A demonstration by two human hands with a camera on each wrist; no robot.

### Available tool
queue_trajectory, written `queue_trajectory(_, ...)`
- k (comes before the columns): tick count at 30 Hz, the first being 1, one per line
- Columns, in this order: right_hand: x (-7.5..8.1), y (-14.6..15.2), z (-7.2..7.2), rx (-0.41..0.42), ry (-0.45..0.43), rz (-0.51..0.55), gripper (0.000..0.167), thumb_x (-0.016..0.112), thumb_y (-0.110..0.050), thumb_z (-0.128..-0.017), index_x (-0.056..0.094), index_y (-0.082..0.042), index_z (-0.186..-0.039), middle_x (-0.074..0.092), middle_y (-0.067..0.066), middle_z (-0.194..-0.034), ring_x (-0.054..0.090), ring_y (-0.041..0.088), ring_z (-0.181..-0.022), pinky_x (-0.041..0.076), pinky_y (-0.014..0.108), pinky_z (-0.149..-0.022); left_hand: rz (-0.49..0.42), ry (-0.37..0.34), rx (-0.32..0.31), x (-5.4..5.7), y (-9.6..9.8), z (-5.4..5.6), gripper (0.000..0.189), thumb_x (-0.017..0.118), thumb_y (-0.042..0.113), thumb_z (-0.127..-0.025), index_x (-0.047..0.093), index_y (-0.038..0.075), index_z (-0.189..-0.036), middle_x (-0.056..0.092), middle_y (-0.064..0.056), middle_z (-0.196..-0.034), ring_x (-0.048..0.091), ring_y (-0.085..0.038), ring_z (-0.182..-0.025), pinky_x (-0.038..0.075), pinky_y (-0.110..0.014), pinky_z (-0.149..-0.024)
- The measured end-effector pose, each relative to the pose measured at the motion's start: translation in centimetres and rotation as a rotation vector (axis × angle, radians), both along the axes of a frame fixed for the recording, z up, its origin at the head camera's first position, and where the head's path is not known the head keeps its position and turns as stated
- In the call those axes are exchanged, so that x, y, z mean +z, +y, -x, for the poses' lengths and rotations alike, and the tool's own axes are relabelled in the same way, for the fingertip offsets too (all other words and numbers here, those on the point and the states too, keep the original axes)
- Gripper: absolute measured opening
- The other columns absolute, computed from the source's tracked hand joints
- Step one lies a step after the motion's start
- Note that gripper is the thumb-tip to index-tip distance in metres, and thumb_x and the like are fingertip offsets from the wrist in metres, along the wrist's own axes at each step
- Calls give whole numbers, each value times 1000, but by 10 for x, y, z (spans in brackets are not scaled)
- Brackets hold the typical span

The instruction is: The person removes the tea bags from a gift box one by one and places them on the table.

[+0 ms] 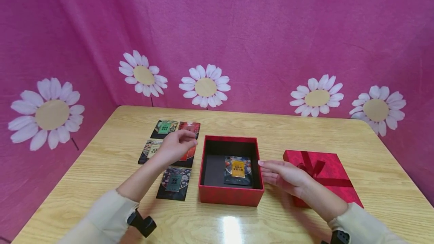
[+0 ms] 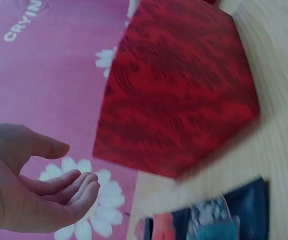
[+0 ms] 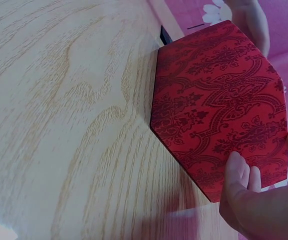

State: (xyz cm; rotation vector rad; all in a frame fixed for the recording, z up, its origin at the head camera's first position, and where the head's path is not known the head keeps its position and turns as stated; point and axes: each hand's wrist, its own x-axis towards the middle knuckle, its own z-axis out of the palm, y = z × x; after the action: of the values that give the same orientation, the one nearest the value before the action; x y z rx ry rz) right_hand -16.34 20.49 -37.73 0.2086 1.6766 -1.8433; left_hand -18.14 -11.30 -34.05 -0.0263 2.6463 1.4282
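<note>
An open red patterned box [image 1: 230, 195] with a dark inside stands mid-table, and one dark packet with an orange label [image 1: 238, 170] lies in it at the right. My left hand [image 1: 178, 146] hovers over the packets left of the box, fingers loosely bent; the left wrist view shows nothing in that hand [image 2: 54, 192]. Below it are a red packet [image 1: 191, 126] and a red-orange packet [image 1: 188, 159], both partly covered. My right hand [image 1: 286, 178] is at the box's right wall, thumb by the rim, fingers [image 3: 236, 170] extended along the outer side.
Also on the left lie packets with a green label [image 1: 165, 128], a cream label [image 1: 148, 151] and a teal label [image 1: 173, 183]. A red lid with a ribbon bow [image 1: 332, 165] rests at the right, partly behind my right forearm. Behind the wooden table [image 1: 271, 127] hangs a pink flowered cloth [image 1: 257, 48].
</note>
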Motion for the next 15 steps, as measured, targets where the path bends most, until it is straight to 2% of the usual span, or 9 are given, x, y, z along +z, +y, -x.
queue_trajectory(7, 0, 1, 0, 2, -14, 3, 71, 62, -33, -93, 33, 6, -144, 72, -2, -105, 69, 11, -96, 56, 26, -90, -75, 17, 17, 13, 25, 2, 29, 61, 20, -93, 63, 9, -120, 66, -11, -115, 63, -24, -104, 54, -37, -92)
queue_trajectory(11, 0, 1, 0, -3, -17, -2, 70, 62, -33, -93, 33, 6, -144, 72, -2, -105, 69, 11, -96, 57, 26, -89, -91, 25, -15, 18, 39, 1, 28, 62, 19, -93, 64, 9, -119, 67, -10, -112, 63, -22, -100, 55, -36, -90)
queue_trajectory(15, 1, 0, 0, 7, -8, 3, 68, 59, -31, -95, 32, 6, -144, 72, -2, -106, 69, 11, -96, 57, 26, -89, -90, -20, -65, 23, 53, 1, 28, 63, 19, -93, 64, 9, -118, 68, -9, -109, 63, -20, -94, 55, -33, -85)
